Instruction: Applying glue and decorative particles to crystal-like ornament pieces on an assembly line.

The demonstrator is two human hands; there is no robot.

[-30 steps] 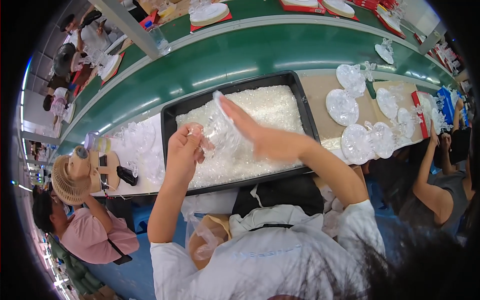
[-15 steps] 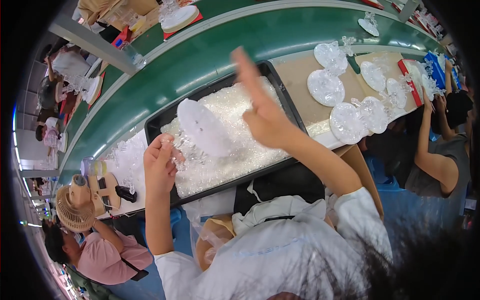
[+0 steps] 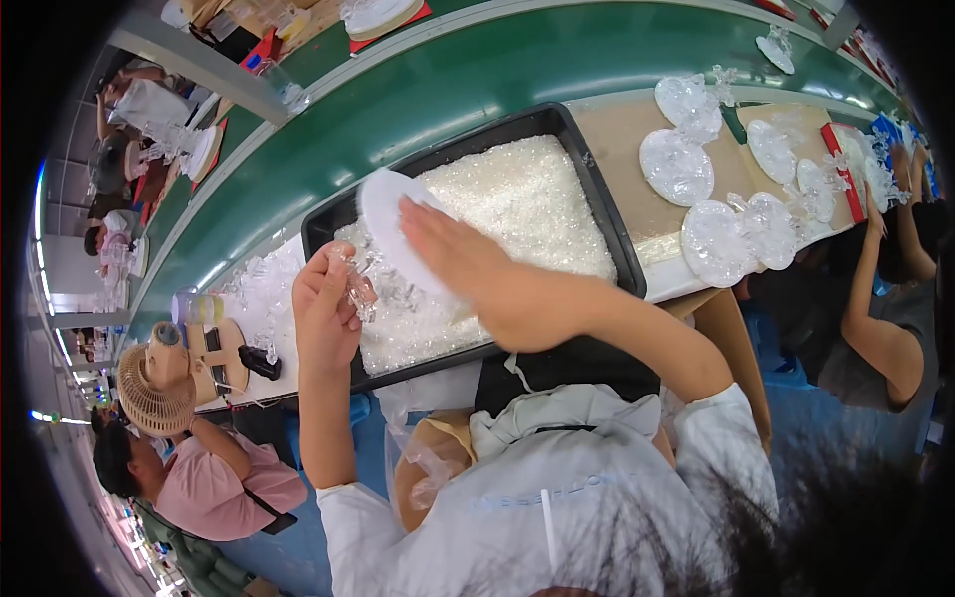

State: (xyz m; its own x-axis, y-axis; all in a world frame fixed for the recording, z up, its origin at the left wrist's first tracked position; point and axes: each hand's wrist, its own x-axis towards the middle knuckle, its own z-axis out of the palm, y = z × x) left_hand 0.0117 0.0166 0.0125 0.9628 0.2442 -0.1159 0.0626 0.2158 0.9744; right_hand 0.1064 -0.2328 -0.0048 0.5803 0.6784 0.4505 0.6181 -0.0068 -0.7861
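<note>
Holding a white oval disc (image 3: 390, 221) under my flattened right hand (image 3: 468, 264), I have it tilted over the black tray (image 3: 597, 199) of clear crystal pieces (image 3: 517, 199). My fingers lie spread and flat along the disc's face, so this hand is pressing rather than pinching; whether the thumb hooks under the far side I cannot tell. The disc's long axis runs from upper left down to lower right, roughly in line with my right forearm.

My left hand (image 3: 326, 308) is curled closed around a small clear crystal piece (image 3: 358, 291), gripped between thumb and fingertips. It sits just beside the disc's lower left edge, near but, as far as I can see, not touching it. So the disc lies to the right of and slightly above my left hand, and the left hand is the nearer one to that free edge, while the right already carries the disc.

Both hands hover over the tray's left end. On the worktop (image 3: 622, 149) to the right lie several clear round plates (image 3: 676, 164), well apart from my hands. A handheld fan (image 3: 154, 388) sits at the left, by a neighbour in a pink top (image 3: 239, 488).
</note>
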